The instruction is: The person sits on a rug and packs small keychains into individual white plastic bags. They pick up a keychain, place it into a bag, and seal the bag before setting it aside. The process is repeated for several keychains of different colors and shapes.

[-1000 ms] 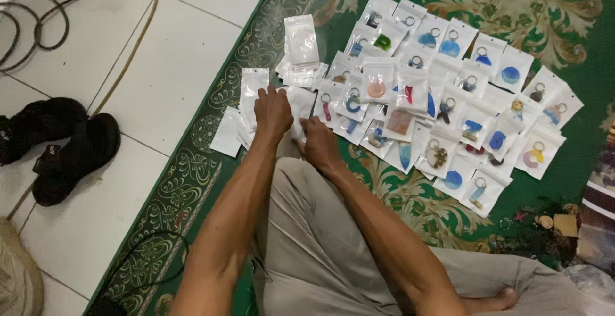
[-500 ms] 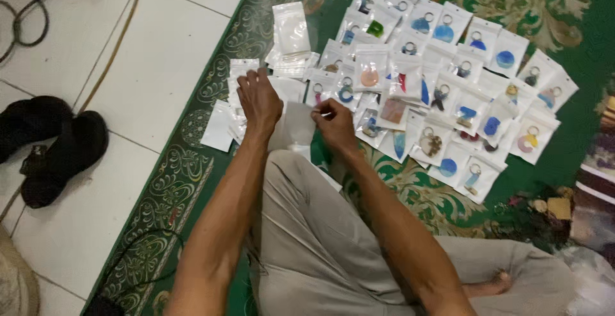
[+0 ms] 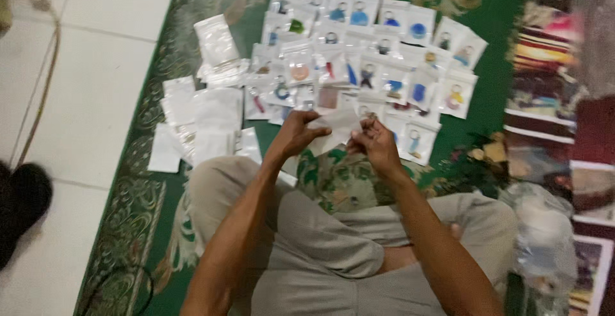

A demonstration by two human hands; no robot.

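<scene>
At the far left edge of the frame a dark sandal (image 3: 22,207) lies on the white tiled floor (image 3: 96,98). Right of it, on the green patterned carpet (image 3: 493,53), empty clear pouches (image 3: 205,120) sit in a loose pile within arm's reach. At centre, the left hand (image 3: 296,133) and right hand (image 3: 375,143) pinch one small plastic pouch (image 3: 336,124) between them, each closed on an end, raised above the lap. Upper centre to right, filled keychain pouches (image 3: 371,53) lie in overlapping rows, contents facing up.
</scene>
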